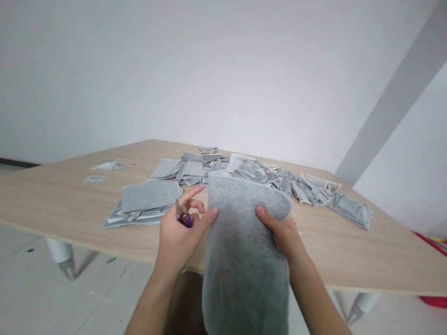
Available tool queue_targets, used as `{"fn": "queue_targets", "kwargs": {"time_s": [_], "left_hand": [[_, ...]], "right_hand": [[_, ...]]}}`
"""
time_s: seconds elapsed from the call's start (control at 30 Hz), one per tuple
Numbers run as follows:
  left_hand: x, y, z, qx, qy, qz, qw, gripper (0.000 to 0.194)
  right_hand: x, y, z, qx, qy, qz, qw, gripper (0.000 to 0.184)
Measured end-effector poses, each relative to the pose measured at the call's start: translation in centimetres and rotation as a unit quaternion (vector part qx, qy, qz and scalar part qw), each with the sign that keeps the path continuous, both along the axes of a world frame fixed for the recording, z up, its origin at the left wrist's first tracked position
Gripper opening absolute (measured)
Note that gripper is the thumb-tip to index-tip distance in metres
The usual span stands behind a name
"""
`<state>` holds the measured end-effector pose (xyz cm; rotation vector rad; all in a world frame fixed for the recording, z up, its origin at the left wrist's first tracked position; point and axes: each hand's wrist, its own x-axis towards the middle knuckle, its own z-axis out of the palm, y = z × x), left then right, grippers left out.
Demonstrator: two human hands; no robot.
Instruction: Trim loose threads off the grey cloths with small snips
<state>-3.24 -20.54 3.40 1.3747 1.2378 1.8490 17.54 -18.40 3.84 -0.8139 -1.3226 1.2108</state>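
A grey fabric piece [244, 242] with pale stitched edges hangs upright in front of me, over the table's front edge. My right hand [284, 232] grips its upper right side, thumb on the near face and the other fingers mostly hidden behind. At the left edge, the thumb tip of my left hand [185, 223] touches the cloth, while its index finger is stretched toward the same edge. Tucked in that palm is a small pair of purple-handled thread snips [184, 217], blade pointing up.
On the wooden table [349, 251], a stack of grey fabric pieces [150, 195] lies left of my hands. Behind the held cloth spreads a loose fabric heap [247, 167]. Folded pieces [351, 209] lie to the right, and white thread scraps [108, 165] at the far left.
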Motion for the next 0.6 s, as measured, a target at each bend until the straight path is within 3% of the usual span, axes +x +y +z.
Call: {"fn": "queue_targets", "kwargs": {"time_s": [0.07, 0.17, 0.27, 0.43, 0.6], "left_hand": [[-0.8, 0.3, -0.6, -0.014, 0.000, -0.035, 0.999, 0.067], [-1.6, 0.8, -1.3, -0.041, -0.024, -0.166, 0.985, 0.061], [-1.7, 0.7, -1.8, -0.069, -0.051, -0.259, 0.962, 0.065], [-0.6, 0.1, -2.1, -0.110, -0.124, -0.254, 0.953, 0.061], [0.6, 0.1, -1.2, -0.133, -0.174, -0.262, 0.940, 0.054]], "right_hand": [[0.3, 0.4, 0.9, -0.025, 0.018, 0.026, 0.999, 0.047], [0.3, 0.6, 2.3, -0.050, 0.028, 0.096, 0.994, 0.050], [0.3, 0.7, 3.4, -0.068, 0.050, 0.104, 0.991, 0.058], [0.8, 1.2, 3.6, -0.088, 0.064, 0.074, 0.991, 0.058], [1.6, 0.9, 0.7, -0.140, 0.112, 0.093, 0.979, 0.045]]}}
